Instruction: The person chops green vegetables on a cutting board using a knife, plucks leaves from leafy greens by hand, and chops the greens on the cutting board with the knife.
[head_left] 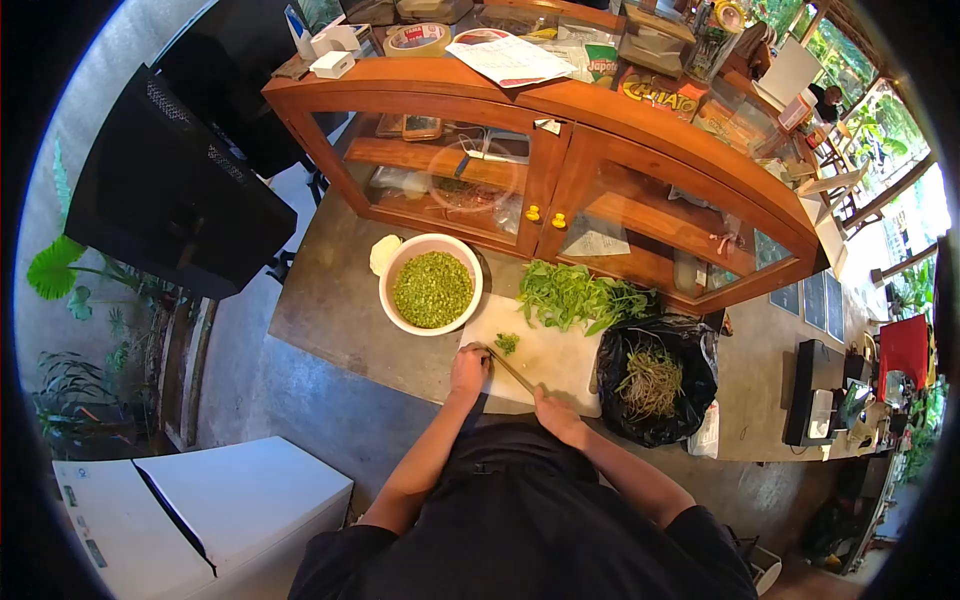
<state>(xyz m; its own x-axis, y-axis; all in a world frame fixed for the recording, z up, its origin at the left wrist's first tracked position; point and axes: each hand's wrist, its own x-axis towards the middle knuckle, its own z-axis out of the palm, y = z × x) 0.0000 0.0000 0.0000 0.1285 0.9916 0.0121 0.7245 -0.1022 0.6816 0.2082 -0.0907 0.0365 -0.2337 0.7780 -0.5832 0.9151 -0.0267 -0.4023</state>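
Observation:
My left hand (470,369) is closed at the left edge of the white cutting board (560,350), at one end of a long thin knife (512,371). My right hand (558,411) is closed round the other end, near the board's front edge. Between my hands the knife lies slantwise over the board. Just beyond it sits a small heap of chopped greens (507,343). Leafy green stems (570,297) lie across the board's far edge. A pale bowl (473,262) full of chopped greens stands to the left of the board.
A black plastic bag (707,375) with roots and stems in it stands right of the board. Behind the counter surface (330,300) rises a wooden glass-door cabinet (560,150). A white refrigerator (250,490) is at lower left. A person (828,100) shows far off at upper right.

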